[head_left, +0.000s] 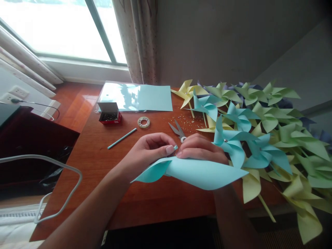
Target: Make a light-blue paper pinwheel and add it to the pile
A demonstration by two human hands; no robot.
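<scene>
A light blue paper pinwheel [204, 173] is held up in front of me, its folded blades facing my body. My left hand [158, 148] is closed, its thumb and forefinger pinching a small light blue paper piece [175, 147] just above the pinwheel's upper edge. Curled over the far side of the pinwheel, my right hand [202, 147] grips it; the fingertips are partly hidden. Beyond my right hand, scissors [178, 129] lie with their blades apart, the handles mostly covered. A thin light blue paper stick [121, 138] rests on the table to the left.
Finished pinwheels [261, 148] in yellow, blue and green crowd the right side. A roll of tape [143, 122], an open small box [110, 116] of dark bits and light blue sheets [155, 98] lie farther back. Paper crumbs [190, 121] surround the scissors. A white cable [75, 169] hangs left.
</scene>
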